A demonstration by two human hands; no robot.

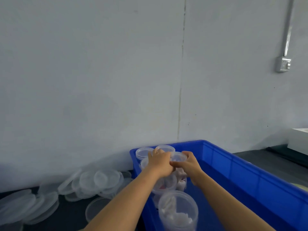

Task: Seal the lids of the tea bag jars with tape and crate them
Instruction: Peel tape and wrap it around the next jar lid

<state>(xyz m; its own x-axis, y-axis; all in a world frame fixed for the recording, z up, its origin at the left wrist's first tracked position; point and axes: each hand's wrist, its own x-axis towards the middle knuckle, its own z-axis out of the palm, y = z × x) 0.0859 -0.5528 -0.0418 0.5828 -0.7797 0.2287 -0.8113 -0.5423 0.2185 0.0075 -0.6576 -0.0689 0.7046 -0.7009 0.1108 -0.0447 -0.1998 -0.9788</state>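
Note:
A blue crate [233,165] stands on the dark table against the wall. Several clear plastic jars with tea bags stand along its left side. Both my hands hold one lidded jar [179,157] inside the crate near its far left corner. My left hand [160,161] grips the jar's left side with curled fingers. My right hand [191,164] grips its right side, fingers round the lid's rim. Two more lidded jars [144,151] stand behind, in the corner. A nearer jar [177,209] without a lid shows white tea bags inside.
A heap of loose clear lids [98,180] lies on the dark table [71,212] left of the crate, with more lids [25,207] at the far left. A white object [300,139] sits at the right edge. A wall socket [283,64] hangs on the wall.

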